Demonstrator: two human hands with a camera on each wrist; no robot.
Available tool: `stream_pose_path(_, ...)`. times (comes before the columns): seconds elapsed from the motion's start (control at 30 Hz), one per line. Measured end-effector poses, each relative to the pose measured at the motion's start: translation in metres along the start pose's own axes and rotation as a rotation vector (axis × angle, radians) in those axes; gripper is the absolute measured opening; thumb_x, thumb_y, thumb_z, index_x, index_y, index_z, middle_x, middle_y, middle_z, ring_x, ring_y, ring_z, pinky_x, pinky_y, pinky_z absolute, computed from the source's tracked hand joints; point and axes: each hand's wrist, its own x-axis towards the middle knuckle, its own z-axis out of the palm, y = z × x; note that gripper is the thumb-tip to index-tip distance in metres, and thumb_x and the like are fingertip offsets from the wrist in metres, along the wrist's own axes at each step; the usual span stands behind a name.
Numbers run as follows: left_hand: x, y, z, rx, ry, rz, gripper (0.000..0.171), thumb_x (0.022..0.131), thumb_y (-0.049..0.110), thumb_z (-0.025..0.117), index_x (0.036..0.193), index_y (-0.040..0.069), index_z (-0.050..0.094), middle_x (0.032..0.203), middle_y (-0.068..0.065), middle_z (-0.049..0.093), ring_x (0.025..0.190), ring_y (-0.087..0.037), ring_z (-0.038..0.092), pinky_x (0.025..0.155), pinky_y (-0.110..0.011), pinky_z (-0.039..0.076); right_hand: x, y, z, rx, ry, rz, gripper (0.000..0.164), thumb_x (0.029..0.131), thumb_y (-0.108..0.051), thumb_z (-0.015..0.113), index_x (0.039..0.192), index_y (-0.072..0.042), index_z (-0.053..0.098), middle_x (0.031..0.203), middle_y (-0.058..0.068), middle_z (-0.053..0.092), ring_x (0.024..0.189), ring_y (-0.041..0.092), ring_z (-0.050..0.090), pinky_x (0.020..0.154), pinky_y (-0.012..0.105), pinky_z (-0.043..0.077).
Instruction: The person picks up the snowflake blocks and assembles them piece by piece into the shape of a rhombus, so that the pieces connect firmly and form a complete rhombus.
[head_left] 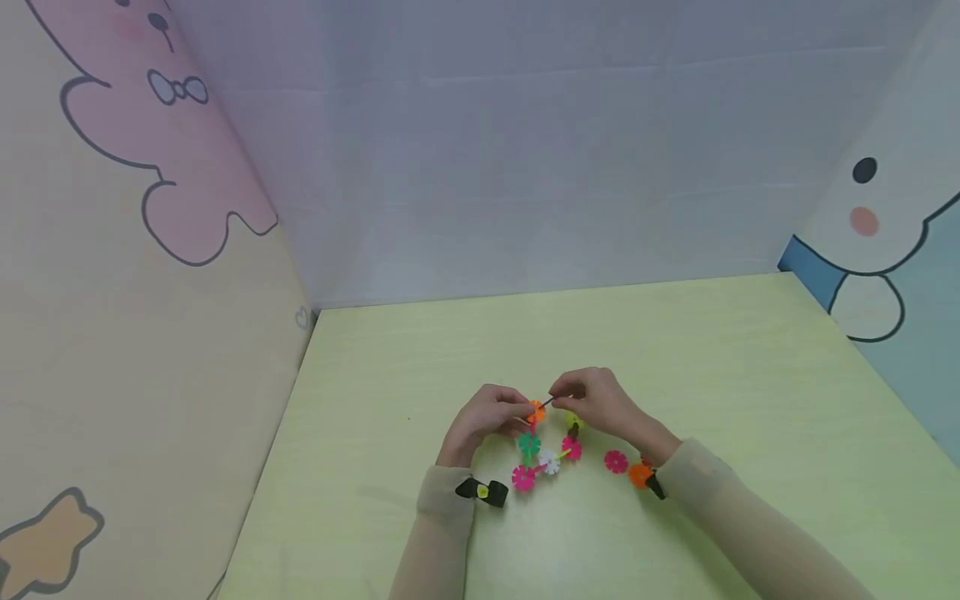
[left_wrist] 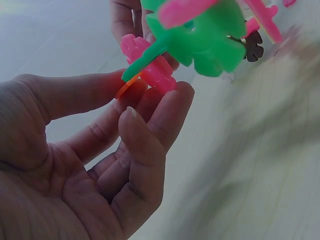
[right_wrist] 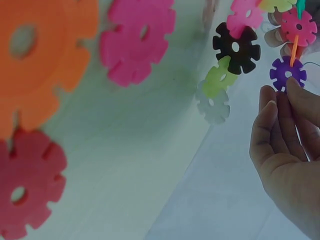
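Observation:
My right hand [head_left: 600, 402] pinches a purple notched plastic disc [right_wrist: 288, 73] between thumb and fingers. The purple disc meets an orange notched disc [head_left: 537, 412], which my left hand [head_left: 491, 417] pinches at its edge. From the orange disc a curved chain of interlocked discs runs toward the person: a pink disc [right_wrist: 299, 26], a green disc [left_wrist: 210, 40], a lower pink disc [head_left: 523, 477] and a white disc [head_left: 550, 462]. It bends back through another pink disc [head_left: 572, 448] and a black disc [right_wrist: 236, 47] to a yellow-green disc [right_wrist: 220, 77] near the right hand.
Right of the chain lie a loose pink disc [head_left: 616, 462] and an orange disc [head_left: 641, 475]. A red disc [right_wrist: 30, 185] is beside that orange one, partly hidden by the right wrist in the head view. Walls stand behind and beside the pale yellow-green table [head_left: 360, 367].

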Motion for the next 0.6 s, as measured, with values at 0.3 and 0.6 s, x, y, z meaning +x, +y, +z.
stream_pose_path(0.3, -0.003, 0.003, -0.002, -0.012, -0.002, -0.020, 0.015, 0.086, 0.015, 0.072, 0.088, 0.000, 0.071, 0.081, -0.010, 0.070, 0.070, -0.022, 0.069, 0.063, -0.032, 0.053, -0.014, 0.006, -0.012, -0.023, 0.050, 0.029, 0.011, 0.083, -0.013, 0.076, 0.093, -0.008, 0.073, 0.087, -0.007, 0.069, 0.080, 0.012, 0.064, 0.072, 0.032, 0.052)
stream_pose_path(0.6, -0.006, 0.003, -0.006, -0.033, -0.008, -0.014, 0.015, 0.086, 0.013, 0.072, 0.089, -0.001, 0.070, 0.081, -0.011, 0.069, 0.071, -0.023, 0.069, 0.066, -0.035, 0.054, -0.030, 0.016, -0.025, -0.070, 0.046, 0.056, 0.012, 0.084, -0.012, 0.075, 0.094, -0.007, 0.073, 0.087, -0.006, 0.068, 0.080, 0.013, 0.063, 0.069, 0.032, 0.051)
